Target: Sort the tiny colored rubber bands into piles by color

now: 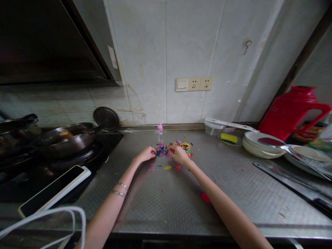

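A pile of small, brightly coloured loops (164,149), perhaps paper clips or tiny bands, lies mid-counter. At its left edge is my left hand (147,154), its fingers drawn together; anything between them is too small to make out. My right hand (178,154) reaches over the pile with fingers bent down in a pinch, covering part of it. Whatever they grip is hidden. Nearer to me, separate little groups are laid in a row: pink loops (152,167), blue ones (159,166), yellow ones (167,167) and red ones (178,167).
Behind the pile stands a small clear bottle with a pink top (160,128). A red object (205,197) is partly under my right forearm. Left are a phone (55,190), white cable (77,208) and pan (64,147); right, bowls (261,150), a knife (287,186) and a red jug (290,110).
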Demonstrator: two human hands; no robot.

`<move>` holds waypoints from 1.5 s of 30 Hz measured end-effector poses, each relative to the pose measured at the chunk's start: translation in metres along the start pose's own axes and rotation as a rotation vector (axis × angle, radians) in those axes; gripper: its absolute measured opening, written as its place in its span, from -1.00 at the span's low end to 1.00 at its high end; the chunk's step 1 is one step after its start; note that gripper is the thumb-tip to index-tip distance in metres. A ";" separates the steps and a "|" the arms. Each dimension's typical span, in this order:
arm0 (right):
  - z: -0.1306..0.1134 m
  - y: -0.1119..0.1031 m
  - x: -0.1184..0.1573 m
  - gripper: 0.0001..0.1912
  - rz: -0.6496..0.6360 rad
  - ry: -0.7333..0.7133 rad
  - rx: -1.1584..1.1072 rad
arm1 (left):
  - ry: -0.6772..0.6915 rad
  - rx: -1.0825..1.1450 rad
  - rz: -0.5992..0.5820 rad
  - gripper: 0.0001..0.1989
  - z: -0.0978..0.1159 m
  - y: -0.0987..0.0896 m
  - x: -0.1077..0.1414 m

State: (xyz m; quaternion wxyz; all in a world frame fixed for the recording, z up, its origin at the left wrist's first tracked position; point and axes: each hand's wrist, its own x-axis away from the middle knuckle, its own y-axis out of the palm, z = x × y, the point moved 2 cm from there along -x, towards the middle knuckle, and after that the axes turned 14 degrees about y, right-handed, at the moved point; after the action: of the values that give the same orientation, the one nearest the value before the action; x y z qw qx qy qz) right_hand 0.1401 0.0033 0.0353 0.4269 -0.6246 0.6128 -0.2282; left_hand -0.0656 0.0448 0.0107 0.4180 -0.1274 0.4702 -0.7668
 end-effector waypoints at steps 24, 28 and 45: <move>0.014 0.004 -0.004 -0.74 -0.059 -0.118 0.078 | 0.004 0.166 -0.090 -0.78 0.024 -0.011 0.002; 0.015 0.003 -0.004 -0.78 -0.086 -0.166 0.077 | 0.027 0.186 -0.245 -0.82 0.034 -0.007 0.004; 0.016 0.008 0.001 -0.75 -0.173 -0.184 0.119 | 0.011 0.250 -0.207 -0.79 0.041 -0.015 0.007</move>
State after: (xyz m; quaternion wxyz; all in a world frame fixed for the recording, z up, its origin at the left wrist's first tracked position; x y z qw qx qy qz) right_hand 0.1482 0.0075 0.0201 0.4964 -0.6668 0.5003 -0.2421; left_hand -0.0533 0.0173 0.0433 0.3468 -0.1177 0.3580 -0.8589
